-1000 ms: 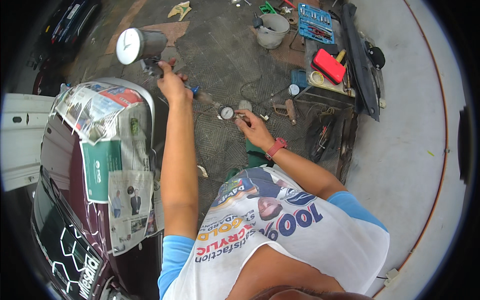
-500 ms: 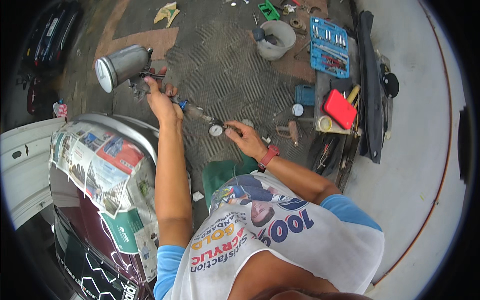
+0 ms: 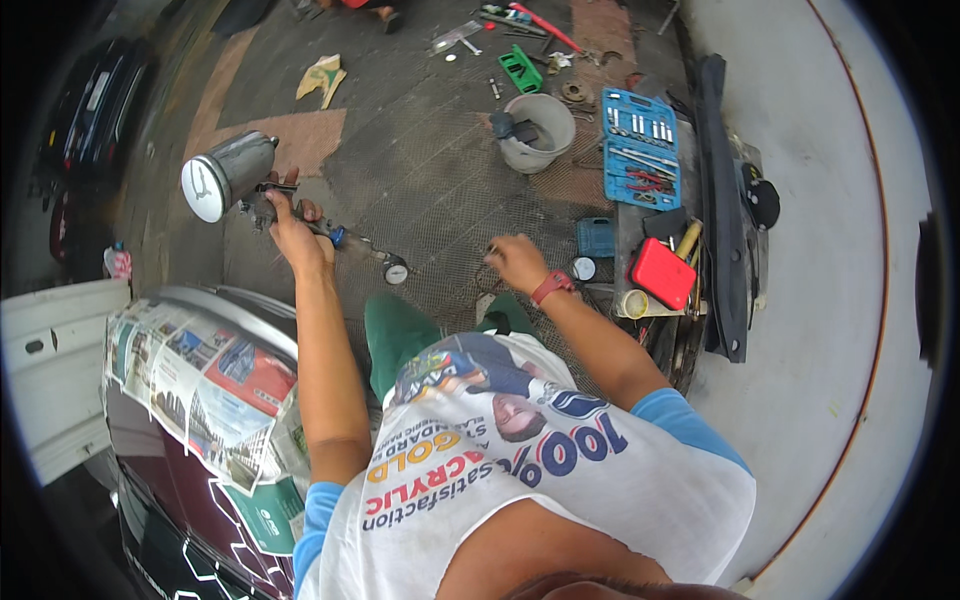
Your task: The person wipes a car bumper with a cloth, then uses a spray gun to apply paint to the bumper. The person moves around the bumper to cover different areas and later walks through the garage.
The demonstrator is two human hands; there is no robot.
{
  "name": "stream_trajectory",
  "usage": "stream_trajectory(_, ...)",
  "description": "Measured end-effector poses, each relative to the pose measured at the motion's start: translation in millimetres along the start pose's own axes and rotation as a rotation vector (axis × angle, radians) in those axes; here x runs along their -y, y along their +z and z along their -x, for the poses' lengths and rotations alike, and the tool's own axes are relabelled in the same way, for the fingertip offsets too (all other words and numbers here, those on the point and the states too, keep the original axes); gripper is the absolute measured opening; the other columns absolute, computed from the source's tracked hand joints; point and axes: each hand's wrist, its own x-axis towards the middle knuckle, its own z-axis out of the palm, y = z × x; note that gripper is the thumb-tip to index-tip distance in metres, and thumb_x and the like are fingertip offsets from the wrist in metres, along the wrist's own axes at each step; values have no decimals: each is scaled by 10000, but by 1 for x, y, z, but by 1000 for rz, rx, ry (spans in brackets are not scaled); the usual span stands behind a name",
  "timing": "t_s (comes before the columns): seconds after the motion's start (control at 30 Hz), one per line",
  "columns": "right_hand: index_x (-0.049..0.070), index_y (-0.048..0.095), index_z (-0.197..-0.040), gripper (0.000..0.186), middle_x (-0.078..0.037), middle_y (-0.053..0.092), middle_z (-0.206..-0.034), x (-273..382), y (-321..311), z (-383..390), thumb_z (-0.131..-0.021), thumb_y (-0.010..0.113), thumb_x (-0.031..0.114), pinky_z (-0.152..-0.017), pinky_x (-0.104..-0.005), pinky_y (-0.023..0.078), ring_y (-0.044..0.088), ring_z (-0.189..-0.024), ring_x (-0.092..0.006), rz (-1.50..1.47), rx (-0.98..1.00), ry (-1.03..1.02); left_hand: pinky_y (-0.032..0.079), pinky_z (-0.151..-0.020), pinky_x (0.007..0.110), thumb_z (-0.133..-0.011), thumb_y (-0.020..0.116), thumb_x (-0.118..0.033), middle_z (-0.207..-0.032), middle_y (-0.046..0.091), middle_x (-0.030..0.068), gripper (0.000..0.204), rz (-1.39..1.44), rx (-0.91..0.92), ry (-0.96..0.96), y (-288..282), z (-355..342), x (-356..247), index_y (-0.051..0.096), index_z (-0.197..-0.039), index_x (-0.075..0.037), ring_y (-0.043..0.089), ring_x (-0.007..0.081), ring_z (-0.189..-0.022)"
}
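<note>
A spray gun (image 3: 262,200) with a large silver paint cup (image 3: 230,172) is in my left hand (image 3: 300,240), fingers wrapped round its handle. The cup tilts left, its round lid facing me. Below the handle hang a blue-ringed clear air filter (image 3: 352,244) and a round pressure gauge (image 3: 396,272). My right hand (image 3: 520,264), with a red watch (image 3: 552,287) on the wrist, is apart from the gauge to its right. Its fingers are pinched on a small dark piece that looks like an air hose end (image 3: 491,251); the fingers partly hide it.
At left is a dark red car panel (image 3: 150,430) masked with newspaper (image 3: 200,375). A grey bucket (image 3: 540,135) stands ahead on the floor. To the right lie a blue socket set (image 3: 641,150), a red case (image 3: 663,274) and a tape roll (image 3: 634,304), beside a white wall (image 3: 810,250).
My right hand has come away from the gauge and moved right. The spray gun has shifted slightly left and down in view, still in my left hand.
</note>
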Motion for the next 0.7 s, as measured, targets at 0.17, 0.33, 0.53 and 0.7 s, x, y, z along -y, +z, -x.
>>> stream_trajectory(0.17, -6, 674, -1134, 309, -244, 724, -1082, -33, 8, -92, -953, 718, 241, -892, -514, 540, 695, -1014, -445, -37, -124, 308, 376, -595, 254, -1110, 562, -437, -1324, 689, 123, 505, -90, -56, -73, -72, -41, -9, 528, -1448, -64, 404, 82, -626)
stream_trajectory(0.33, 7, 656, -1286, 438, -259, 720, -1197, -26, 31, -201, -964, 719, 296, -977, -482, 529, 685, -1138, -437, -89, -75, 437, 383, -565, 262, -1107, 592, -345, -1086, 733, 108, 333, -216, -182, -93, -149, -77, -12, 629, -1210, -31, 448, 88, -605)
stream_trajectory(0.53, -48, 542, -1481, 718, -313, 603, -1441, -47, 102, -302, -975, 694, 438, -1144, -460, 446, 571, -1374, -435, -52, 171, 513, 416, -627, 307, -1033, 612, -203, -796, 604, 26, 150, -519, -283, -349, -259, -162, 51, 632, -996, -59, 535, 129, -666)
stream_trajectory(0.7, -7, 598, -1455, 715, -309, 632, -1398, -70, 137, -304, -960, 686, 501, -1135, -475, 462, 605, -1333, -441, 222, 463, 707, 503, -704, 289, -1076, 607, -185, -995, 629, 35, 335, -536, -259, -541, -306, -240, 92, 574, -1369, -25, 589, 125, -773)
